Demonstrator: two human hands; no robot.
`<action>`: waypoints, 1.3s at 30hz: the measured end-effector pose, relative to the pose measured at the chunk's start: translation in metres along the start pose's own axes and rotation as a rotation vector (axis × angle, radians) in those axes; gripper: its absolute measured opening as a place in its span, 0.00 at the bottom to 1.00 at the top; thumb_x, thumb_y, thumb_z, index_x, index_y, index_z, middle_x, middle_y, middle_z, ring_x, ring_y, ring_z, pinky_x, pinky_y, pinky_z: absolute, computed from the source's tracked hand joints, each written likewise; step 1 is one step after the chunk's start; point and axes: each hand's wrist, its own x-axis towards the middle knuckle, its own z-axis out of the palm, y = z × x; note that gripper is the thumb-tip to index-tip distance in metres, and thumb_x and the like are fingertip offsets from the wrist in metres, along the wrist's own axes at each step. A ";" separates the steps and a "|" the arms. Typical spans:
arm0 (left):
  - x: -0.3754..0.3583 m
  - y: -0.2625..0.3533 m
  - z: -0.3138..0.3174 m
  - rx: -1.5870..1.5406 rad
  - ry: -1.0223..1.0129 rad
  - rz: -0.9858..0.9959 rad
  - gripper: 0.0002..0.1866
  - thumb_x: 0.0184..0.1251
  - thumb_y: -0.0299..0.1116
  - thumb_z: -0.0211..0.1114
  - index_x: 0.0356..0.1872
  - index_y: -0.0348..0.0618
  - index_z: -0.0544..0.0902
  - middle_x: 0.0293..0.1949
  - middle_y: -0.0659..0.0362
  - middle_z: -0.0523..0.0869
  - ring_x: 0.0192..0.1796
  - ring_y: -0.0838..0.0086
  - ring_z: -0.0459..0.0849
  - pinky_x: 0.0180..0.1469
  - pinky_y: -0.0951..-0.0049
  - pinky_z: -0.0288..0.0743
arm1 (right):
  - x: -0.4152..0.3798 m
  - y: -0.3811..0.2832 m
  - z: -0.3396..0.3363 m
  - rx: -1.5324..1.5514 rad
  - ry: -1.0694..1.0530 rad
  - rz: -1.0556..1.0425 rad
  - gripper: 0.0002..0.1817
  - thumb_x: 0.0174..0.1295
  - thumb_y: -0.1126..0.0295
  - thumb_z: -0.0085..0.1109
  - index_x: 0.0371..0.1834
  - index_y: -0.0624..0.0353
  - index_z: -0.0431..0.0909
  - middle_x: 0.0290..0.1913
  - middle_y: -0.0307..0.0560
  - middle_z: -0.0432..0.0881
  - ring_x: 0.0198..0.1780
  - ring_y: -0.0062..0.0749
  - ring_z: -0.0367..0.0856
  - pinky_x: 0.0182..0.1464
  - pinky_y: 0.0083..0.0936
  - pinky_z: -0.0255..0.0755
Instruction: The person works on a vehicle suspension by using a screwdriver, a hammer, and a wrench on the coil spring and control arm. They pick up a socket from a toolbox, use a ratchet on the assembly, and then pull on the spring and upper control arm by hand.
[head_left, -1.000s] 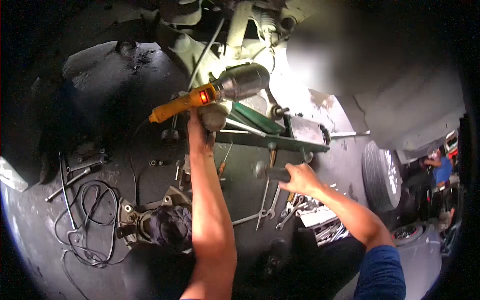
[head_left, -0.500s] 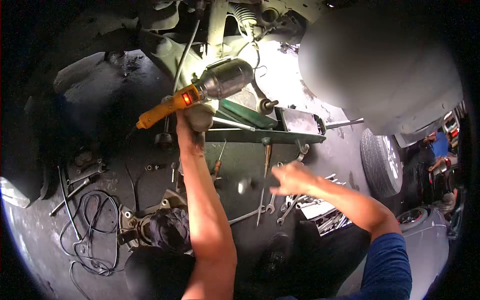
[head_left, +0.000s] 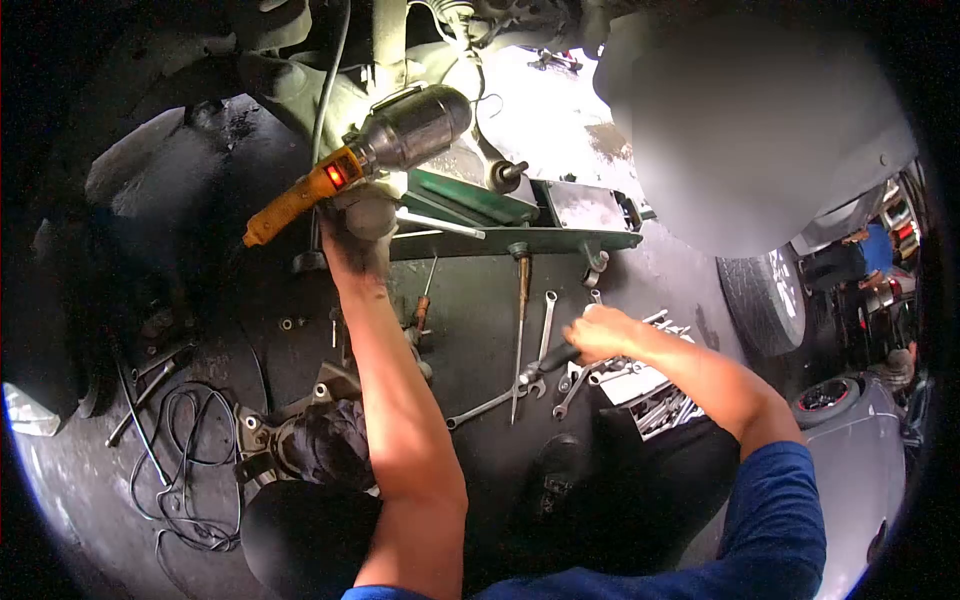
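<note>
My left hand (head_left: 362, 215) is raised under the car, curled in a fist beneath a caged work lamp (head_left: 415, 128) with a yellow handle. The lamp hides much of its fingers, and a silver bar (head_left: 445, 224) sticks out to the right beside it; what it grips I cannot make out. My right hand (head_left: 600, 335) is closed around the black handle of a tool (head_left: 555, 362) whose metal end points left and down. Below that end lie a long screwdriver (head_left: 522, 310) and several wrenches (head_left: 548, 325) on the floor.
A green floor jack (head_left: 470, 200) stands under the car parts. An open tool box (head_left: 650, 395) full of wrenches sits below my right forearm. A coiled cable (head_left: 185, 470) and a metal hub part (head_left: 320, 400) lie left; a tire (head_left: 765, 305) and another person (head_left: 875, 255) are right.
My right hand has moved slightly right and down, and the black-handled tool now shows clearly in it. The view has shifted, so the lamp and jack appear further up and left.
</note>
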 end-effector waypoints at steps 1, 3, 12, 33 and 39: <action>0.002 -0.007 -0.011 0.194 -0.055 0.086 0.25 0.79 0.52 0.50 0.64 0.47 0.77 0.63 0.56 0.82 0.61 0.61 0.82 0.70 0.44 0.68 | -0.005 0.003 0.011 0.004 -0.053 0.005 0.17 0.48 0.63 0.72 0.34 0.67 0.84 0.30 0.59 0.88 0.34 0.53 0.90 0.36 0.45 0.85; 0.002 -0.011 -0.028 0.117 -0.080 0.050 0.22 0.79 0.45 0.52 0.63 0.44 0.77 0.62 0.53 0.83 0.61 0.59 0.82 0.67 0.48 0.71 | -0.003 0.022 0.071 0.011 0.027 0.072 0.15 0.51 0.65 0.70 0.36 0.67 0.84 0.30 0.57 0.88 0.34 0.51 0.90 0.35 0.44 0.85; 0.012 -0.015 -0.023 -0.784 -0.015 -0.200 0.18 0.77 0.33 0.49 0.59 0.38 0.79 0.55 0.46 0.85 0.57 0.55 0.85 0.64 0.49 0.74 | -0.012 0.027 0.139 -0.010 -0.117 0.285 0.21 0.63 0.56 0.64 0.47 0.64 0.83 0.46 0.58 0.86 0.48 0.54 0.88 0.48 0.47 0.83; -0.045 -0.088 -0.100 -0.344 0.303 -0.246 0.13 0.81 0.41 0.57 0.48 0.43 0.82 0.39 0.58 0.83 0.32 0.70 0.78 0.41 0.63 0.78 | 0.012 0.032 0.059 0.449 0.008 0.225 0.29 0.73 0.46 0.56 0.62 0.61 0.78 0.56 0.62 0.82 0.60 0.59 0.81 0.60 0.50 0.77; -0.112 -0.190 -0.019 -0.174 0.595 -0.634 0.11 0.80 0.39 0.60 0.46 0.41 0.82 0.36 0.58 0.84 0.32 0.72 0.78 0.38 0.62 0.78 | 0.053 0.009 0.080 0.934 0.423 0.300 0.35 0.75 0.43 0.53 0.68 0.65 0.72 0.57 0.66 0.80 0.62 0.56 0.80 0.65 0.44 0.72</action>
